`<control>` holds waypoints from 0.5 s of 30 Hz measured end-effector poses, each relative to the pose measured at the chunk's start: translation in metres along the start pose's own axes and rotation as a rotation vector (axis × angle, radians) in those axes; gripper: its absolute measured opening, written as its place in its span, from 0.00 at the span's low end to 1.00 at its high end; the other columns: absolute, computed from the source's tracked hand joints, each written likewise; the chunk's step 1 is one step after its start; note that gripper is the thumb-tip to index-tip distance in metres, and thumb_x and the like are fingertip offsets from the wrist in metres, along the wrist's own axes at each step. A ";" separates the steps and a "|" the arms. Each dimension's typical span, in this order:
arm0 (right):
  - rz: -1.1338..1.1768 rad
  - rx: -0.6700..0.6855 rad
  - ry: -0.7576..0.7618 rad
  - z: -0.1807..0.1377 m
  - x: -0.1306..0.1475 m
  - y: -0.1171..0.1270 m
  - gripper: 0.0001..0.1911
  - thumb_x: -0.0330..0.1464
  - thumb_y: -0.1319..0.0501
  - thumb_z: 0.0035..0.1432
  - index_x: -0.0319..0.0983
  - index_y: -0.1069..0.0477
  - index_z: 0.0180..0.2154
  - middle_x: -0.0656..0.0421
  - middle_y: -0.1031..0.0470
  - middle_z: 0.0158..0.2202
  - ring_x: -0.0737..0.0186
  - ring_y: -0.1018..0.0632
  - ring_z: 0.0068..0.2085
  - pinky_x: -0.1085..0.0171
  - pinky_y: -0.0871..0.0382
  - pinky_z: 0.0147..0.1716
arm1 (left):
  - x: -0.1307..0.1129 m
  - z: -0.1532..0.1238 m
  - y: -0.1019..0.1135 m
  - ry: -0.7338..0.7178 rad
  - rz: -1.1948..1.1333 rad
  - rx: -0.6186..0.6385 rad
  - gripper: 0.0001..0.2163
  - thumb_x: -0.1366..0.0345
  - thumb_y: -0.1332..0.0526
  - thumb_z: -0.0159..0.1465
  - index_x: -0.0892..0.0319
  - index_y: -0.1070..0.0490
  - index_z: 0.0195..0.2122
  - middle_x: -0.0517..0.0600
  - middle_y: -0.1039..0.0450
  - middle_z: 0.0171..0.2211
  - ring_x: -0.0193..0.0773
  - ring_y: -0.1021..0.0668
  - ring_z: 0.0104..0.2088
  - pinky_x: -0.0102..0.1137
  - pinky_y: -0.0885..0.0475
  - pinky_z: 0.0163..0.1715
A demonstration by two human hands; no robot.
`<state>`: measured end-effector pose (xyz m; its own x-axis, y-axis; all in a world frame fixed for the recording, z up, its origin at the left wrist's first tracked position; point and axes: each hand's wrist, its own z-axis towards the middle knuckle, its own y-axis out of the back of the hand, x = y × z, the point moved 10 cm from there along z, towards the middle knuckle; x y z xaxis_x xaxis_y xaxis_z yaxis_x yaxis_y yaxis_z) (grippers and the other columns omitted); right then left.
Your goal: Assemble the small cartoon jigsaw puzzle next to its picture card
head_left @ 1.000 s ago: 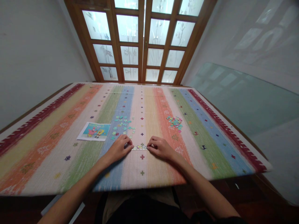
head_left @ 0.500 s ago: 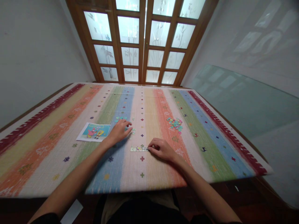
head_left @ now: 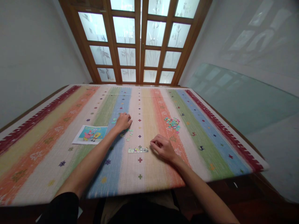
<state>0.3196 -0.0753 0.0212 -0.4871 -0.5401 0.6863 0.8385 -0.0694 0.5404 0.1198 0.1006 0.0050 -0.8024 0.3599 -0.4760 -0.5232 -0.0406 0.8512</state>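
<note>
My left hand [head_left: 123, 121] reaches over the blue stripe of the cloth, its fingers curled together above loose puzzle pieces; whatever is between the fingertips is hidden. Pale green jigsaw pieces [head_left: 131, 133] lie scattered just below and right of that hand. Closer to me, a short joined strip of jigsaw puzzle [head_left: 138, 150] lies flat, running left to right. My right hand [head_left: 161, 147] rests just right of the strip's end, apart from it, with fingers bent and thumb near the index finger. Nothing shows clearly in its grip.
A printed cartoon picture [head_left: 90, 134] lies left of my left forearm. Beyond my right hand sits a heap of mixed jigsaw pieces [head_left: 173, 123]. The striped tablecloth [head_left: 46, 155] covers the table, with wooden glass-paned doors [head_left: 140, 46] behind it.
My left hand has moved farther away over the loose pieces, and its fingers have curled in. My right hand has come off the strip's right end. The view has shifted slightly.
</note>
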 end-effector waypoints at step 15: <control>0.312 0.168 -0.274 -0.002 -0.021 -0.018 0.14 0.43 0.38 0.66 0.39 0.24 0.40 0.59 0.22 0.31 0.66 0.27 0.26 0.65 0.32 0.28 | -0.090 -0.084 -0.008 -0.167 -0.670 0.269 0.13 0.54 0.34 0.62 0.60 0.24 0.39 0.48 0.25 0.31 0.35 0.26 0.31 0.31 0.31 0.33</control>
<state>0.3153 -0.0643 -0.0039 -0.2829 -0.2698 0.9204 0.9154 0.2106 0.3431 0.1723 -0.0098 0.0229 -0.2701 0.3649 -0.8910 -0.7801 0.4595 0.4246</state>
